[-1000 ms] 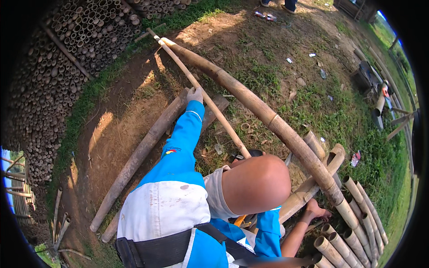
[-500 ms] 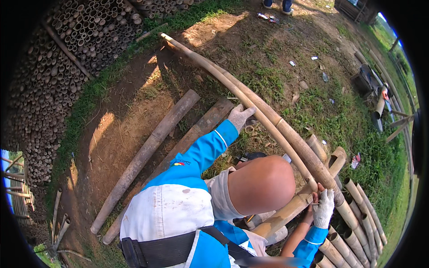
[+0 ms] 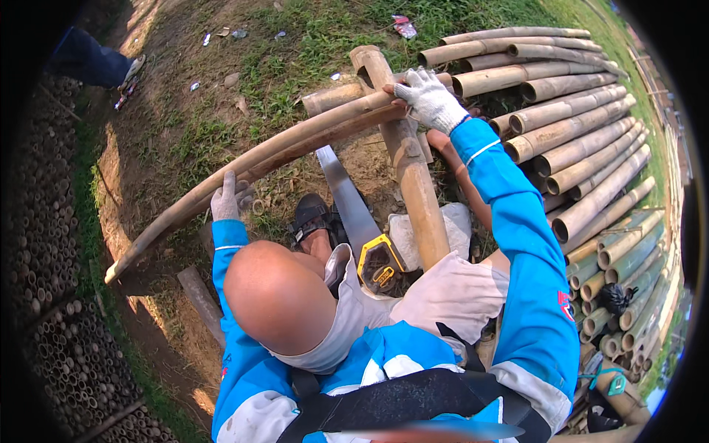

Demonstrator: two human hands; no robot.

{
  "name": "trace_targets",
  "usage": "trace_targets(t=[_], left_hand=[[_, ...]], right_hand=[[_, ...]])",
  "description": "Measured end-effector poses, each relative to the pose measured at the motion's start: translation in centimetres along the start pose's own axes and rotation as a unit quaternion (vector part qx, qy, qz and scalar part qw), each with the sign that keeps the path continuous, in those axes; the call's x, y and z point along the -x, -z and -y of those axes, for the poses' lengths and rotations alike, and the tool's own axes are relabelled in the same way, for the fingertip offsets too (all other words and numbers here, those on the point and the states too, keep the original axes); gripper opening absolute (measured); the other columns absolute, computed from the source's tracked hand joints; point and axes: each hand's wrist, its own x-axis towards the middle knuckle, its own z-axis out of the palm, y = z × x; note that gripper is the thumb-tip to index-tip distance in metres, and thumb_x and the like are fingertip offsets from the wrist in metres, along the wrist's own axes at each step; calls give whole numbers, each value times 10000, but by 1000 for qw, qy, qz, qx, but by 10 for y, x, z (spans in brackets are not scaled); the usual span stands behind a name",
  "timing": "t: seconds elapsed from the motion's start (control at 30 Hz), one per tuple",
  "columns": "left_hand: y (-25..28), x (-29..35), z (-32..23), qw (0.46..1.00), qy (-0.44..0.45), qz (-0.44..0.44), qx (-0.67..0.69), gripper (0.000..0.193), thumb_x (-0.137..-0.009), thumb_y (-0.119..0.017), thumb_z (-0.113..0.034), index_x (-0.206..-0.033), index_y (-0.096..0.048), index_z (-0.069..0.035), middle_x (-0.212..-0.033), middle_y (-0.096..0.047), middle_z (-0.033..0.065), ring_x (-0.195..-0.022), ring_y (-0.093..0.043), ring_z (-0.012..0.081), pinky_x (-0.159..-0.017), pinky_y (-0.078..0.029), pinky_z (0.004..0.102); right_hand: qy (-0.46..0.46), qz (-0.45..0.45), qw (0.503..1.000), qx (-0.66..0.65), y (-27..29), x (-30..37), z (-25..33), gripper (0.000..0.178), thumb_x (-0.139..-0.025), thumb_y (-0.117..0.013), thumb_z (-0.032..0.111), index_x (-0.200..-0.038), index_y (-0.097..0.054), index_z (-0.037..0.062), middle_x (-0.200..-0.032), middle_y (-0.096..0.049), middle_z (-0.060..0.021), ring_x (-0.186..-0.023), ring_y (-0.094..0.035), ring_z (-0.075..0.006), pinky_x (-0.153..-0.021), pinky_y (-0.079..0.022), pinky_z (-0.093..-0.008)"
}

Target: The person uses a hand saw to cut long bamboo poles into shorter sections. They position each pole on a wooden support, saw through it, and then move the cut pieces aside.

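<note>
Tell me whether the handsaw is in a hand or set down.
Set down. The handsaw lies by the person's sandalled foot; left hand and right hand, both gloved, grip the long bamboo pole.

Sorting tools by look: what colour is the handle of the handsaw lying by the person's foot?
The handsaw's handle is black with yellow trim, seen in the head view.

Tan bamboo pole [image 3: 244,164], blue sleeves [image 3: 532,244]

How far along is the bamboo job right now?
Stacked bamboo poles already lie at the right. Left hand and right hand both grip the long bamboo pole, laid across a bamboo rest. The handsaw lies unused on the ground; no cut shows in this pole.
</note>
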Motion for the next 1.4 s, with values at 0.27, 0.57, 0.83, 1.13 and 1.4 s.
trace_targets(t=[0.27, 0.57, 0.83, 1.13, 1.4], left_hand=[[40, -42, 11, 990, 29, -15, -138, 736, -986, -813, -626, -1350, -651, -6, -1153, -757, 176, -962, -786, 315, -706, -642, 374], [81, -42, 38, 919, -78, -139, 361, 914, -948, -804, -693, -1571, -531, -81, -1464, -655, 153, -1304, -665, 347, -1170, -561, 532], [93, -101, 33, 860, -92, -314, 391, 671, -820, -966, -257, -1364, -683, 14, -1223, -753, 156, -1033, -769, 315, -937, -667, 496], [103, -97, -4, 900, -14, -326, 288, 711, -804, -923, -285, -1360, -651, 66, -1207, -743, 205, -969, -773, 350, -861, -669, 523], [136, -101, -56, 914, -37, -314, 252, 559, -870, -881, -317, -1324, -661, -76, -1227, -716, 187, -1037, -748, 367, -861, -658, 601]], right_hand=[[-72, 40, 997, -4, -27, 0, 3, 356, -1088, -655, 475, -1338, -747, 239, -1241, -661, -154, -1223, -646, -410, -1077, -519, -551], [-106, -29, 993, 48, -15, 31, -5, 410, -980, -769, 472, -1310, -781, 229, -1165, -691, -98, -1151, -644, -376, -1065, -478, -523], [-109, -4, 992, 57, -47, 49, -42, 530, -967, -865, 370, -1440, -712, 186, -1342, -700, -140, -1349, -621, -397, -1144, -492, -562], [-105, -76, 991, 41, -50, 27, -40, 510, -994, -845, 363, -1423, -718, 118, -1382, -682, -183, -1355, -607, -409, -1149, -483, -553], [-101, -105, 989, 31, -44, -1, -14, 510, -1012, -822, 395, -1423, -719, 111, -1398, -702, -169, -1376, -611, -405, -1170, -459, -549]])
